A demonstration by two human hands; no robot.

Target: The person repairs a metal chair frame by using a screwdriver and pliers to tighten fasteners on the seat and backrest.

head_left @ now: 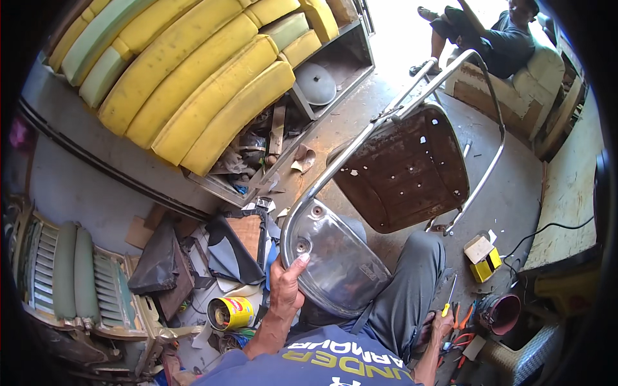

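Observation:
A metal chair frame lies tipped across my lap, its rusty brown seat pan facing up and its shiny curved backrest plate closest to me. My left hand grips the chrome tube at the edge of that backrest plate. My right hand reaches down to the floor at my right and touches a yellow-handled screwdriver, beside red-handled pliers. My grey trouser leg lies under the frame.
Yellow and pale green foam cushions are stacked on a metal shelf at the upper left. A yellow tin can, dark fabric scraps and cardboard litter the floor. A small yellow box and a maroon cup sit right. Another person sits behind.

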